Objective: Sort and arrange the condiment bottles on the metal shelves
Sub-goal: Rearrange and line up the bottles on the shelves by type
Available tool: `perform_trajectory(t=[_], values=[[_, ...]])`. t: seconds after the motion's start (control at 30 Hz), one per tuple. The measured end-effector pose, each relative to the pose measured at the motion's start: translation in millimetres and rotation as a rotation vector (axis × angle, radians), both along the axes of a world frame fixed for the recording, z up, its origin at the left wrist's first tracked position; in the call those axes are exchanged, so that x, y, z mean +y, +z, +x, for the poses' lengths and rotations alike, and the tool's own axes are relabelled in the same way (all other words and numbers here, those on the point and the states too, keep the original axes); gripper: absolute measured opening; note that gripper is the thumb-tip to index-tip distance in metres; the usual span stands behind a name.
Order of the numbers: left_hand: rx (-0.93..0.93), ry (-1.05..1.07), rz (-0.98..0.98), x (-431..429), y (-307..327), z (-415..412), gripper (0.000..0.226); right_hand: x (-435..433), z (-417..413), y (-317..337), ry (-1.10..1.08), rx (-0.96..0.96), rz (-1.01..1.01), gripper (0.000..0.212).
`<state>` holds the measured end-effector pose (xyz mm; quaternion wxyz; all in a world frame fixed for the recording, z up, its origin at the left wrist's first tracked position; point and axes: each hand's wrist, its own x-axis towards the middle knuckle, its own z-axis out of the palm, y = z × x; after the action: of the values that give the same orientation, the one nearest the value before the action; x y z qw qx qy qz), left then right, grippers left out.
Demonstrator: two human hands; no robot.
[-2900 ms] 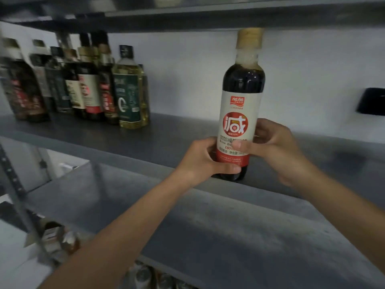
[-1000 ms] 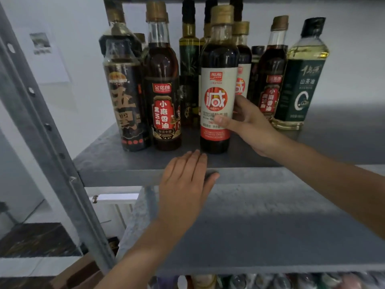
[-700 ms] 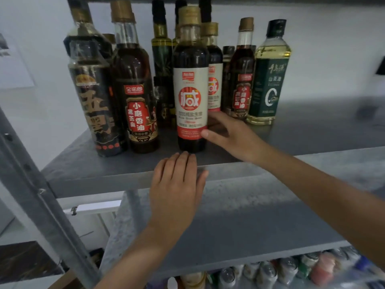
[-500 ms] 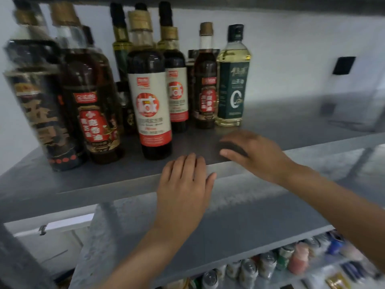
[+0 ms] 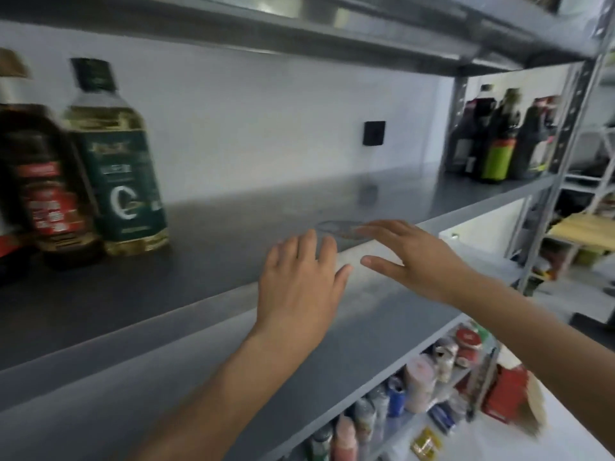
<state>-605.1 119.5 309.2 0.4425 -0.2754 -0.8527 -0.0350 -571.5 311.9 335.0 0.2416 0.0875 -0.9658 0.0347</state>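
1. Green-label oil bottle (image 5: 119,168) upright on metal shelf (image 5: 233,221); dark sauce bottle (image 5: 43,188) just left.
2. Left hand (image 5: 299,287), right hand (image 5: 416,257) right of it, by the shelf edge: both grips slack, empty.
3. I'd watch: a hasty reach could topple those close-set bottles.

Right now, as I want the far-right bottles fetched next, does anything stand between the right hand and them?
Nothing visible does. The right hand hovers open over the shelf, and no object shows between it and the dark bottles at the far right; only a flat ring mark lies there.
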Motion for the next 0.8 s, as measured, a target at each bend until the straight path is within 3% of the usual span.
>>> perform_trajectory(t=[0.27,0.53,0.8], values=[[-0.002,-0.108,-0.002,189,7,-10,0.049,169,18,14,-0.135,-0.035,0.019,0.062],[-0.088,-0.187,-0.008,317,10,-34,0.041,279,11,15,-0.201,-0.049,0.025,0.068],[-0.131,-0.197,0.0,442,4,-86,0.037,395,-36,5,-0.214,-0.037,0.085,0.059]])
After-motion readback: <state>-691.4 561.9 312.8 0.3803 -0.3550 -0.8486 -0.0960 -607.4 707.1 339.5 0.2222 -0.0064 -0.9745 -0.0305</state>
